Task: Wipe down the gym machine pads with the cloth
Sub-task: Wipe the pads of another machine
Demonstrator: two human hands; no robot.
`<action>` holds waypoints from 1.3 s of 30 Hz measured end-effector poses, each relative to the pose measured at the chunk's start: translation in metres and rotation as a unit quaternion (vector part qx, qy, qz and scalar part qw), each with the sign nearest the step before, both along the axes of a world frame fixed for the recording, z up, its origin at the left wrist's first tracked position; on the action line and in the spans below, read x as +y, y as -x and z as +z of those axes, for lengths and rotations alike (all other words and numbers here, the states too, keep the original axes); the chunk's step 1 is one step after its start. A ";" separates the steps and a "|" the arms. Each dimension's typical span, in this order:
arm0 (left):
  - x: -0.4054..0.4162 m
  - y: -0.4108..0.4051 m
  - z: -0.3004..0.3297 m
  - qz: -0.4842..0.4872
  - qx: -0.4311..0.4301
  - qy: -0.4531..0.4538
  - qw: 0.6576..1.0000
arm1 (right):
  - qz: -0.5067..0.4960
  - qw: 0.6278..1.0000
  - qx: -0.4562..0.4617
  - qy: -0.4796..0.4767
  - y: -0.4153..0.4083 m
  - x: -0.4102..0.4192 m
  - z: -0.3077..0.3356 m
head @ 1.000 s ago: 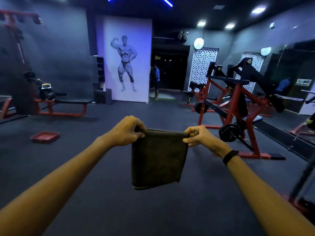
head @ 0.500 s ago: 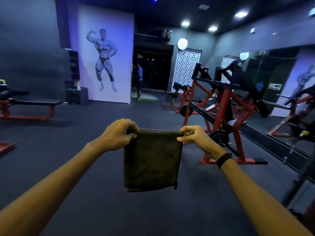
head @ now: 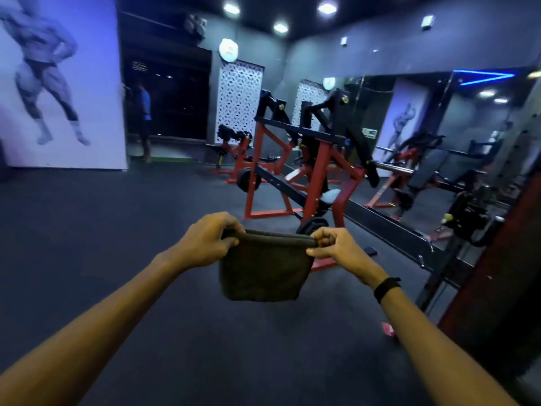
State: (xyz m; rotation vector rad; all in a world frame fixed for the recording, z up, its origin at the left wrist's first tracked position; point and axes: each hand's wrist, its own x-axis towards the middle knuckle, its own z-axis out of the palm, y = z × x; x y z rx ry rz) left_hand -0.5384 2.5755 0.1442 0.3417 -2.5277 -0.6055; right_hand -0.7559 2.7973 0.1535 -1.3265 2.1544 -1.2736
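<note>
Head view. The left hand (head: pixel 205 243) and the right hand (head: pixel 339 249) hold a dark olive, folded terry cloth (head: pixel 263 268) stretched between them at arm's length. The fingers of each hand are curled and pinch one top corner, so the cloth hangs flat below the fingers and clear of the dark rubber floor (head: pixel 117 230). A black band (head: pixel 385 287) sits on the right wrist.

Change over the last second: the grip and the spread of the cloth are the same as before, but the view has swung to the right. The wall mural of a bodybuilder (head: pixel 44 83) has slid to the far left edge, and the red-and-black steel plate-loaded machine (head: pixel 307 159) now stands directly beyond the fingers and looks larger. A mirror wall (head: pixel 439 127) lies to the right of the fingers.

Reading: the person appears to be turning toward, and closing on, the machine; this is the approach step, and no wiping has begun. A pale grey seat pad (head: pixel 330 196) shows low in the frame of the machine, above and beyond the right fingers, well apart from the cloth. Other pads are too dark or blurred to pick out.
</note>
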 end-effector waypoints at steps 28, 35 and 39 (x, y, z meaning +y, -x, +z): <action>-0.477 0.359 -0.030 0.050 -0.035 0.041 0.997 | 0.065 0.997 0.011 0.031 0.394 -0.504 -0.030; -0.655 0.417 -0.040 0.052 -0.018 -0.020 0.998 | 0.096 0.994 0.015 0.056 0.465 -0.697 -0.039; -0.743 0.461 -0.023 0.050 -0.005 -0.037 0.998 | 0.092 0.993 0.037 0.066 0.510 -0.786 -0.019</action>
